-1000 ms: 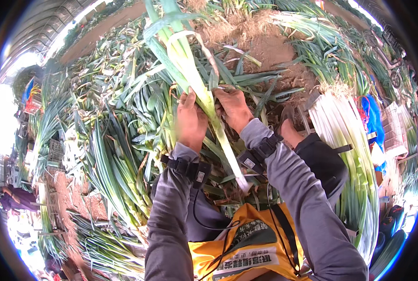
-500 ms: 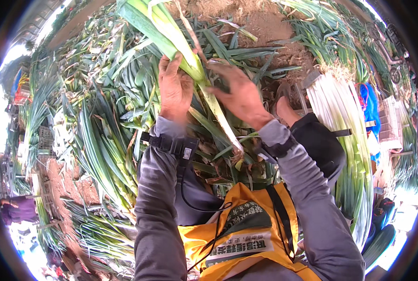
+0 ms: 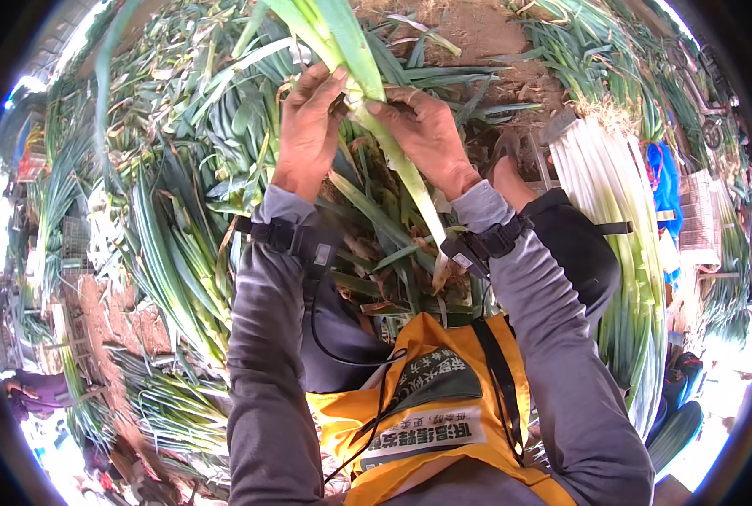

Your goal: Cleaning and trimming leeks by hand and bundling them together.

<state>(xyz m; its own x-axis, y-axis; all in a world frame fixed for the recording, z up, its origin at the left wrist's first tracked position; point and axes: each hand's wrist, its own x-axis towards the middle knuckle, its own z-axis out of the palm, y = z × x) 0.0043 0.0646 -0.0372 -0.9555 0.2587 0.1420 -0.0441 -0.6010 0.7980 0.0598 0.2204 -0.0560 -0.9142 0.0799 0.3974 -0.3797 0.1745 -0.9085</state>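
A large green onion (image 3: 405, 173) slants across the middle in front of me, its broad green leaves running up past the top edge and its pale root end pointing down toward my lap. My left hand (image 3: 307, 139) is closed on it from the left, where the leaves meet the stalk. From the right my right hand (image 3: 431, 139) pinches it at almost the same height, thumb and fingers against the base of a leaf. Below the stalk lie loose leaves and trimmings.
To the right stands a bundle of cleaned green onions (image 3: 616, 219), white ends up. At left lies a pile of untrimmed green onions (image 3: 178, 253). Stripped leaves (image 3: 182, 84) litter the far left ground. A yellow apron (image 3: 435, 396) covers my lap.
My right hand, blurred and loosely spread beside the stalk before, now grips it near my left hand. Both hands have moved up slightly, and a broad leaf now stands to the right.
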